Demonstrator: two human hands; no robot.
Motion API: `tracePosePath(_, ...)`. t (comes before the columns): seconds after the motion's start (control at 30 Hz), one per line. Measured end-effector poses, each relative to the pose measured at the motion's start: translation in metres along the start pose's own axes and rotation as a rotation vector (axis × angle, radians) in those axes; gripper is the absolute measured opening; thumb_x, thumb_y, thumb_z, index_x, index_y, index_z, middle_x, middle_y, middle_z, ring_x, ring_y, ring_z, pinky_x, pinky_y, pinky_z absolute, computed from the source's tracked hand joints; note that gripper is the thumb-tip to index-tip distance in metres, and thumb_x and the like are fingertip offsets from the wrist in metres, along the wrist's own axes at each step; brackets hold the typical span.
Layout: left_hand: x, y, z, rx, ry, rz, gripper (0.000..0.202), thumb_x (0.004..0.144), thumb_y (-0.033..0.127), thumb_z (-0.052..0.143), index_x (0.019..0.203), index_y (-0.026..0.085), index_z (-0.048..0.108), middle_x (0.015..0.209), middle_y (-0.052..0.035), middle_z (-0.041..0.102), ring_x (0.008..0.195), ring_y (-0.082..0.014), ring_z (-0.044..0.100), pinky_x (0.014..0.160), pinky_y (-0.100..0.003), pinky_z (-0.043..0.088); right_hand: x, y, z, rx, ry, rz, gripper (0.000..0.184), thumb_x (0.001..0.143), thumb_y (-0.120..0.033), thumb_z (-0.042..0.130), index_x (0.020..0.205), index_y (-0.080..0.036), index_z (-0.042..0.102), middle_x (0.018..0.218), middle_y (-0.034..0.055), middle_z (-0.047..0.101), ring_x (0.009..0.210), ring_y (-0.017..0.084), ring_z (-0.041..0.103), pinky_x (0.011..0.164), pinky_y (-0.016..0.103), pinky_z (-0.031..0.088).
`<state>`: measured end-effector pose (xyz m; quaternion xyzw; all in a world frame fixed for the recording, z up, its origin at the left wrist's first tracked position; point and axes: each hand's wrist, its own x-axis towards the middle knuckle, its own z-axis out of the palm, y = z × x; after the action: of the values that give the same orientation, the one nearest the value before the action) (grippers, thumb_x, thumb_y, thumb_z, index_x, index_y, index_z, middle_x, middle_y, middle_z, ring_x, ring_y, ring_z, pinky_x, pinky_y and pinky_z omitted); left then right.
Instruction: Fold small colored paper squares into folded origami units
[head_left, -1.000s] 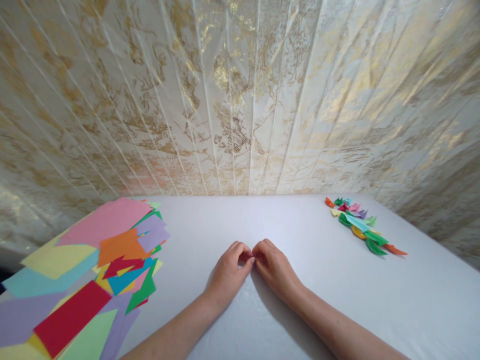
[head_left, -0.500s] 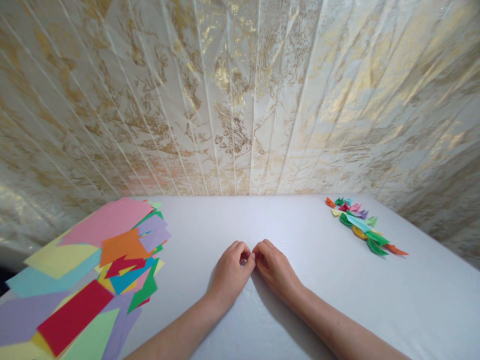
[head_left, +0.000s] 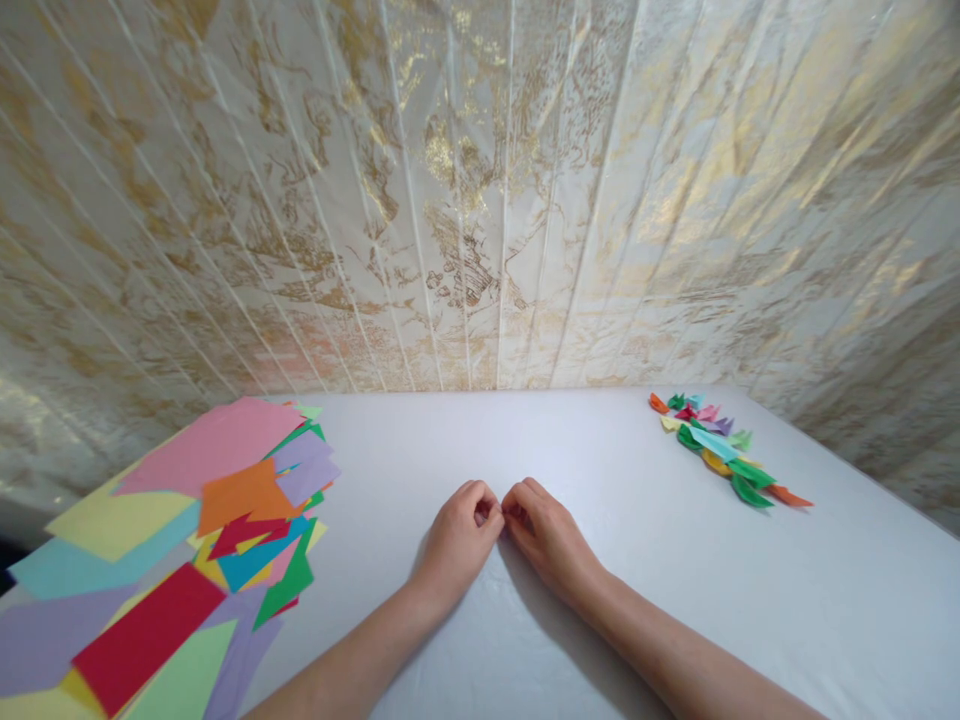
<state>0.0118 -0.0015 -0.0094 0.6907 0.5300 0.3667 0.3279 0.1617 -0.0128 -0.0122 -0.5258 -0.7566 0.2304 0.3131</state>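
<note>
From afar I see the bare left hand (head_left: 459,535) and right hand (head_left: 551,530) barely shifted, pinched together over the flat white tabletop (head_left: 480,435), so fine work likely continues, though I cannot tell what they hold between them.

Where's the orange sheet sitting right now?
In the head view, the orange sheet lies in the left-side paper pile, between the large pink sheet and red pieces, left of the left hand.
</note>
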Motion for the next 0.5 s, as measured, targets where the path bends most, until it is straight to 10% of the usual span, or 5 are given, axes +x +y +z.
tracePosePath(0.5,0.0055,-0.0042,-0.0088,-0.051,-0.076,-0.071,0.009,0.073,0.015,0.052,0.066,0.019,0.056,0.063,0.0037,0.053,0.062,-0.0138,0.049,0.061,-0.025,0.037,-0.0009,0.0004,0.0010,-0.022,-0.004,-0.005,0.018,0.082,-0.003,0.051,0.080,-0.020,0.055,0.082,-0.0004,0.056,0.073,0.013,0.056,0.066,0.023,0.040)
